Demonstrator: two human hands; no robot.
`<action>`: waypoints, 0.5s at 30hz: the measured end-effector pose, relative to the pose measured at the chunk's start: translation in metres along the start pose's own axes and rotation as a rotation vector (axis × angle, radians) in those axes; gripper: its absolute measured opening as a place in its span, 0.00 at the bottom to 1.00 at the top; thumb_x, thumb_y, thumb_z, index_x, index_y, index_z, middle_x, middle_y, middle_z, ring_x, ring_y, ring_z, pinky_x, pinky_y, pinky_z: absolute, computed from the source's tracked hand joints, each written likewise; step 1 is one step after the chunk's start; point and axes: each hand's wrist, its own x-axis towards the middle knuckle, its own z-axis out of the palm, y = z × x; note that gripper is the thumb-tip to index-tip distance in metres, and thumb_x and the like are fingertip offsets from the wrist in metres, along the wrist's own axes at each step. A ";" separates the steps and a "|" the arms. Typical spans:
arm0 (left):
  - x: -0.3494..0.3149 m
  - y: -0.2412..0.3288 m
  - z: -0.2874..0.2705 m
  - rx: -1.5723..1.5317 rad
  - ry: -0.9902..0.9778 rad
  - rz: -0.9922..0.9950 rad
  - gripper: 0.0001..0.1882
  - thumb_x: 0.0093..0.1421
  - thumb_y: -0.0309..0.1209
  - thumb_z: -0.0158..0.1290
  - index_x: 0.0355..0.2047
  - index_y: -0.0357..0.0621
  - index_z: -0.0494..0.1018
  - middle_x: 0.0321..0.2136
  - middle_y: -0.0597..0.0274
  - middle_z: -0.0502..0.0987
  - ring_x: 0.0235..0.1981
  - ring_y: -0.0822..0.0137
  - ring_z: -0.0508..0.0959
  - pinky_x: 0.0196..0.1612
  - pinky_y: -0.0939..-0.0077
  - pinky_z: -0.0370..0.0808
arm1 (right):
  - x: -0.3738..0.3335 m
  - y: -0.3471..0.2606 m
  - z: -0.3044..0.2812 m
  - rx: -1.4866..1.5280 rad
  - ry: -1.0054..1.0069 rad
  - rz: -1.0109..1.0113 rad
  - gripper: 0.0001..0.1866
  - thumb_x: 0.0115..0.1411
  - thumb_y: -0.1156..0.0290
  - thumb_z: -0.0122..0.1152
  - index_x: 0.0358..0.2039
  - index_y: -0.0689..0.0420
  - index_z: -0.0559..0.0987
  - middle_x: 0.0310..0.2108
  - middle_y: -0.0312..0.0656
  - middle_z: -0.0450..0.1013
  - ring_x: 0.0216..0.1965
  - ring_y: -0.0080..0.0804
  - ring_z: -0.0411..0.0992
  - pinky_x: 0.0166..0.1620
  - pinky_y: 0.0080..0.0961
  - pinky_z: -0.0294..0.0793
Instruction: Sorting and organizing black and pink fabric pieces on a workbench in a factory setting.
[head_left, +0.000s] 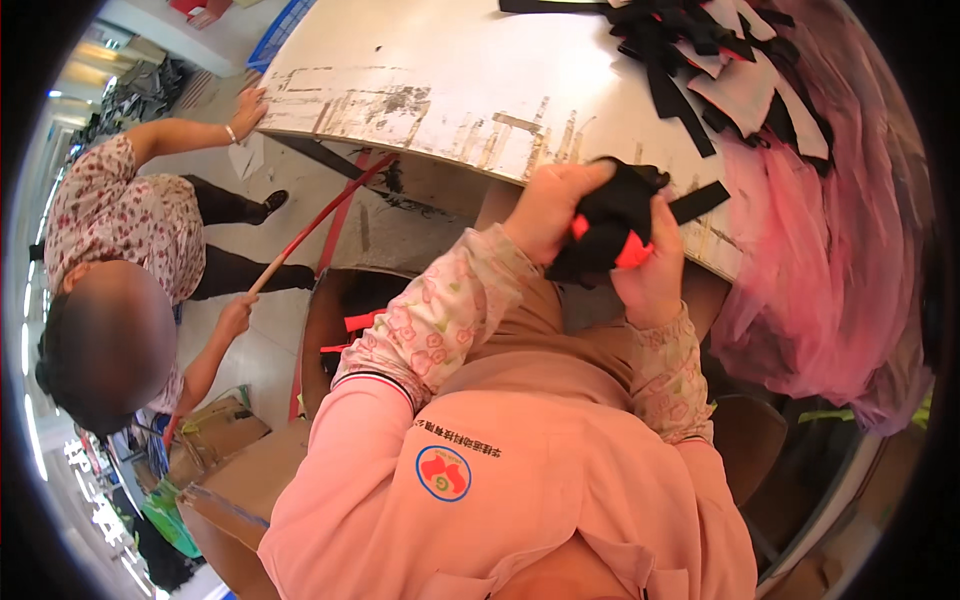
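Observation:
In front of my chest, at the table's near edge, I hold a bundle of black fabric with straps and bright red-orange patches [612, 205]. My left hand [558, 208] grips its left side, thumb along the top. My right hand [655, 268] pinches the lower right side, its fingers partly hidden behind the cloth. One black strap end [702, 202] sticks out to the right over the table edge. Further off on the table lies a pile of black straps and pale fabric pieces [740, 75], apart from my hands.
The worn white table [450, 60] stretches ahead. Sheer pink plastic [810, 270] drapes over its right side. At left another person [130, 230] leans one hand on the table and holds a red stick [320, 218]. Cardboard boxes [225, 500] stand at my lower left.

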 end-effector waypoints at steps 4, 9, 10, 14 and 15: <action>-0.016 -0.021 0.004 0.061 -0.015 0.111 0.07 0.61 0.34 0.50 0.36 0.46 0.70 0.27 0.71 0.72 0.25 0.81 0.70 0.28 0.88 0.68 | -0.001 -0.021 0.005 -0.263 0.180 -0.302 0.12 0.66 0.67 0.45 0.44 0.61 0.69 0.41 0.43 0.72 0.40 0.30 0.73 0.45 0.26 0.73; -0.032 -0.037 0.002 0.095 -0.066 0.100 0.10 0.62 0.35 0.49 0.38 0.43 0.69 0.30 0.70 0.72 0.29 0.80 0.71 0.34 0.84 0.70 | 0.003 -0.028 -0.012 -0.383 0.253 -0.397 0.09 0.66 0.67 0.45 0.39 0.60 0.70 0.37 0.40 0.73 0.36 0.27 0.73 0.40 0.24 0.74; -0.033 -0.037 0.002 0.168 -0.061 0.157 0.11 0.62 0.36 0.49 0.38 0.40 0.69 0.29 0.67 0.73 0.29 0.79 0.72 0.33 0.83 0.71 | 0.003 -0.027 -0.014 -0.373 0.242 -0.399 0.09 0.66 0.67 0.45 0.39 0.60 0.70 0.36 0.39 0.73 0.36 0.27 0.73 0.41 0.24 0.74; -0.028 -0.031 -0.005 0.006 -0.035 0.051 0.12 0.62 0.36 0.50 0.40 0.41 0.69 0.32 0.68 0.74 0.32 0.78 0.73 0.35 0.81 0.71 | 0.004 -0.019 -0.016 -0.374 0.260 -0.411 0.09 0.66 0.67 0.45 0.39 0.60 0.69 0.36 0.40 0.73 0.36 0.27 0.73 0.41 0.24 0.74; -0.029 -0.028 -0.005 -0.030 -0.010 -0.011 0.12 0.61 0.36 0.50 0.40 0.41 0.70 0.32 0.68 0.74 0.32 0.77 0.74 0.35 0.81 0.71 | 0.004 -0.017 -0.016 -0.387 0.258 -0.410 0.09 0.66 0.67 0.45 0.39 0.60 0.69 0.36 0.40 0.73 0.36 0.27 0.73 0.41 0.24 0.74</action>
